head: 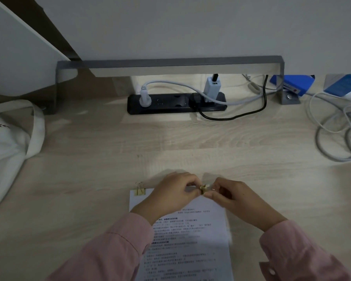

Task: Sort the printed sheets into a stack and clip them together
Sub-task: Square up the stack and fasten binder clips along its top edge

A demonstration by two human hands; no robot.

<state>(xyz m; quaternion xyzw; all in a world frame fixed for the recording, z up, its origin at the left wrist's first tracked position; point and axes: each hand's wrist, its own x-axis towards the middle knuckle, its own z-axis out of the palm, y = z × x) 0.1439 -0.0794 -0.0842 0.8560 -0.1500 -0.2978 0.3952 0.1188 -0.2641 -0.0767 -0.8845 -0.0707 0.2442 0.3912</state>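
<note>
Left hand (170, 192) and right hand (232, 198) pinch a gold clip (203, 188) at the sheets' (190, 240) far edge, desk (170, 142) stretching beyond

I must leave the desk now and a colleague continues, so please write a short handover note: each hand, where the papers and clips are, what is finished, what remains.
Left hand: pinches the top edge of the white printed paper stack.
Right hand: pinches a small yellow metal binder clip at that edge, next to the left fingertips.
The stack lies flat on the light wooden desk.
Done: sheets stacked; another yellow binder clip sits on the top left corner.
Left: seat the held clip and release; whether it already grips the sheets is not visible.
</note>
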